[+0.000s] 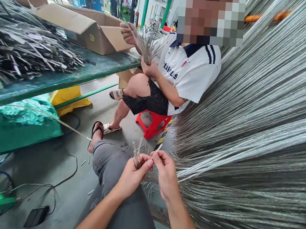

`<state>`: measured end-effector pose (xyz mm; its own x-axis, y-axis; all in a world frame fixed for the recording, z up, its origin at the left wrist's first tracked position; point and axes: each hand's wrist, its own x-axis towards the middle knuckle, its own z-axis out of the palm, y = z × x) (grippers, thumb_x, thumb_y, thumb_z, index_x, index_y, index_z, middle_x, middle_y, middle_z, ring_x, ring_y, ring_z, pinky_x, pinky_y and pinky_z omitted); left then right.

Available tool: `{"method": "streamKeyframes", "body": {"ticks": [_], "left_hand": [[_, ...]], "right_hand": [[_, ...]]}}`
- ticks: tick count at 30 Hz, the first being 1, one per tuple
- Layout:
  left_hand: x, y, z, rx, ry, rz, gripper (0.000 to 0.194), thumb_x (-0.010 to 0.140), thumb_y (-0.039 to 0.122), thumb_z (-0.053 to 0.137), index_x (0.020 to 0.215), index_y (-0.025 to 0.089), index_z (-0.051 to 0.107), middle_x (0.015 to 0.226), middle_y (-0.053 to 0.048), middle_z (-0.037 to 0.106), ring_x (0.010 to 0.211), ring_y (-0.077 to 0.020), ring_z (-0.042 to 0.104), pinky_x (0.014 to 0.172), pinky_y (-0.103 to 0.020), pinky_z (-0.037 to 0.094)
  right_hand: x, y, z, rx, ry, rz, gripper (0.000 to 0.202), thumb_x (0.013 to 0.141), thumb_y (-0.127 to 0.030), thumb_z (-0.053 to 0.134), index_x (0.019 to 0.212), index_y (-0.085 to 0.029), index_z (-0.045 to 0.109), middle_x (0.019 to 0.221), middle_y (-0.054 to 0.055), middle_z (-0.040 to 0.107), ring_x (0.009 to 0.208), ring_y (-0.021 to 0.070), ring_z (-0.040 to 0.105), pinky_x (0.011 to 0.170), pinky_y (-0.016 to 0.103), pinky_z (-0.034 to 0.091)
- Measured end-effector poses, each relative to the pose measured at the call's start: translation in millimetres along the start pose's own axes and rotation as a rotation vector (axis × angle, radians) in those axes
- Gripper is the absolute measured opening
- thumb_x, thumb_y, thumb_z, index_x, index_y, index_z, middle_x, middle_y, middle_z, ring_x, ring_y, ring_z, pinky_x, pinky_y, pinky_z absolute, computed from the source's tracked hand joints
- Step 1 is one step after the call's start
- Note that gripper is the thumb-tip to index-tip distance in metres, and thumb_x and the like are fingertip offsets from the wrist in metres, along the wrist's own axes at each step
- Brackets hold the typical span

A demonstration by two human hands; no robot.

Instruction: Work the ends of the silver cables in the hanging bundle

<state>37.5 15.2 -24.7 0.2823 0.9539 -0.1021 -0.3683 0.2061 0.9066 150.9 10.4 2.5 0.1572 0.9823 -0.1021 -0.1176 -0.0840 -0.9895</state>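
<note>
Above my lap, my left hand (134,174) is closed around a few thin, pale wire or tube ends (137,155) that stick up past its fingers. My right hand (167,177) pinches a short whitish, tube-like piece (159,148) between thumb and fingertips. Both hands' fingertips meet or nearly meet. The lower part of what my left hand holds is hidden by its fingers. Beside my right hand lies a large mass of long silvery braided strands (235,142).
A person (191,68) on a red stool (152,123) holds a bundle of strands (147,48). At left, a green table (98,66) carries a cardboard box (95,36) and a pile of strips (28,44). Loose cables (65,178) and small scraps (149,191) lie on the floor.
</note>
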Motion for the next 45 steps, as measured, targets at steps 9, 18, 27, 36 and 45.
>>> {"method": "streamKeyframes", "body": {"ticks": [9,18,27,36,45], "left_hand": [[-1.6,1.3,-0.9,-0.015,-0.097,-0.091,0.043,0.090,0.055,0.051,0.067,0.019,0.050,0.048,0.007,0.045,0.036,-0.0054,0.028,0.035,-0.018,0.029],[-0.1,-0.6,0.4,-0.031,-0.123,-0.126,0.046,0.086,0.060,0.053,0.066,0.018,0.051,0.050,0.004,0.051,0.036,-0.0052,0.029,0.036,-0.019,0.030],[-1.4,0.9,-0.1,0.031,-0.053,-0.093,0.049,0.085,0.061,0.053,0.059,0.020,0.043,0.041,0.007,0.039,0.038,-0.0071,0.028,0.036,-0.020,0.024],[10.5,3.0,5.1,0.117,-0.035,-0.054,0.050,0.086,0.060,0.052,0.058,0.020,0.042,0.044,0.007,0.037,0.040,-0.0070,0.027,0.039,-0.021,0.022],[5.5,0.4,2.7,0.130,-0.031,-0.075,0.049,0.086,0.062,0.049,0.060,0.022,0.039,0.044,0.008,0.036,0.040,-0.0075,0.026,0.038,-0.021,0.022]], "right_hand": [[-1.8,3.7,4.9,0.130,-0.122,0.151,0.033,0.081,-0.051,0.068,0.082,-0.019,0.061,0.056,-0.005,0.052,0.041,0.0089,0.045,0.040,0.022,0.040],[0.6,1.2,10.0,0.199,-0.039,0.176,0.035,0.079,-0.052,0.070,0.079,-0.020,0.059,0.048,-0.008,0.047,0.033,0.0065,0.036,0.031,0.019,0.030],[0.9,1.9,15.1,0.367,0.027,0.221,0.030,0.069,-0.041,0.081,0.072,-0.018,0.063,0.063,-0.003,0.057,0.051,0.0098,0.050,0.044,0.021,0.041],[15.7,2.8,20.0,0.466,0.156,0.283,0.038,0.058,-0.045,0.085,0.072,-0.018,0.063,0.067,-0.002,0.058,0.055,0.0100,0.048,0.047,0.022,0.038],[15.3,1.6,18.8,0.352,0.127,0.224,0.034,0.062,-0.045,0.084,0.072,-0.018,0.066,0.069,-0.002,0.059,0.062,0.0104,0.049,0.058,0.023,0.041]]}}
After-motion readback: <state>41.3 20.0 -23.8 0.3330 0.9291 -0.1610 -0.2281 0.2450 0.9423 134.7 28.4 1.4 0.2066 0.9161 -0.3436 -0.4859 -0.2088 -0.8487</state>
